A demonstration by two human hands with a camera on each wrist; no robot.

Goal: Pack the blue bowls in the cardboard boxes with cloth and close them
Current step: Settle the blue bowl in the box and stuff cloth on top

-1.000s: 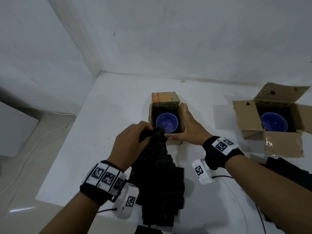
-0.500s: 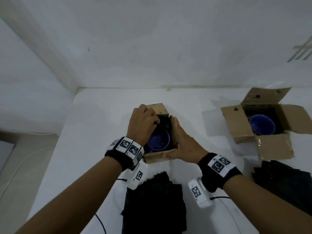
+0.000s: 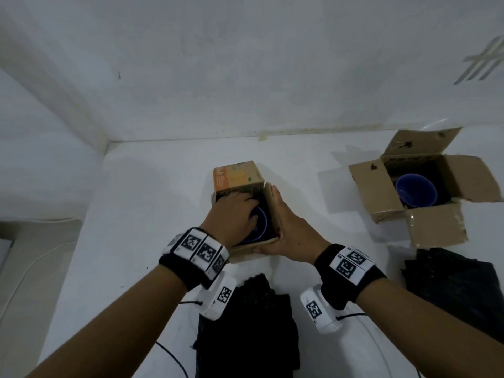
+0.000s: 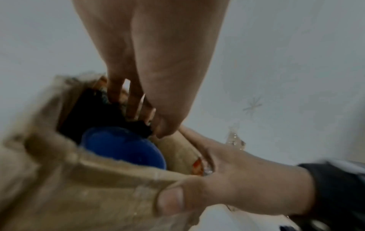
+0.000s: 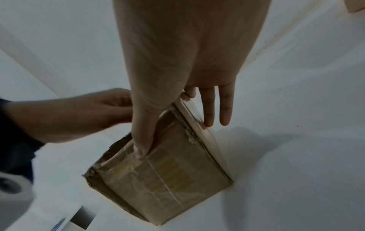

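A small cardboard box (image 3: pixel 246 253) stands mid-table with a blue bowl (image 3: pixel 262 229) inside, also clear in the left wrist view (image 4: pixel 122 145). My left hand (image 3: pixel 249 205) reaches into the box, and its fingertips (image 4: pixel 136 109) and thumb pinch black cloth (image 4: pixel 110 112) down at the far side of the bowl. My right hand (image 3: pixel 283 227) clasps the box's near right corner, thumb on the front wall (image 5: pixel 174 138), fingers (image 5: pixel 209 112) flat along the raised right flap. A second open box (image 3: pixel 381 192) at the right holds another blue bowl (image 3: pixel 416 193).
A pile of black cloth (image 3: pixel 245 331) lies just in front of the small box, between my wrists. More black cloth (image 3: pixel 450 279) lies in front of the right box. White walls close off the table's back and left; cables run along the near edge.
My left hand lifted a cloth off the near pile, carried it into the small box and has sunk deeper beside the bowl. The right hand kept its hold on the box.
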